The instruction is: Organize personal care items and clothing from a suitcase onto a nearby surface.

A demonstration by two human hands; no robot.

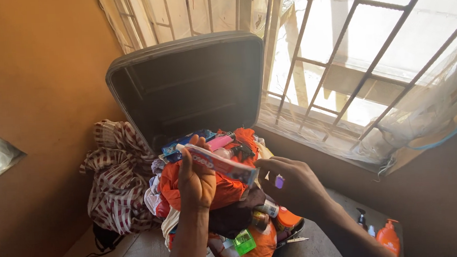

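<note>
Left hand (pixel 196 180): fingers wrapped around one end of a red-and-white toothpaste box (pixel 217 163), palm under it. Right hand (pixel 289 185): fingertips pinch the box's other end, so it is carried level between both hands above the heaped contents. Below lies an open suitcase (pixel 289 235), piled with orange cloth (pixel 226 191), bottles and a green clip (pixel 244 242); its dark lid (pixel 190 89) stands upright against the barred window (pixel 360 59). A striped cloth (pixel 114 176) crowds the left edge; bare floor remains at the near right corner, beside an orange pump bottle (pixel 389 237).

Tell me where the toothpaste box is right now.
In the head view the toothpaste box sits centre frame, held between the left hand and right hand, above the orange cloth piled in the open suitcase.
</note>
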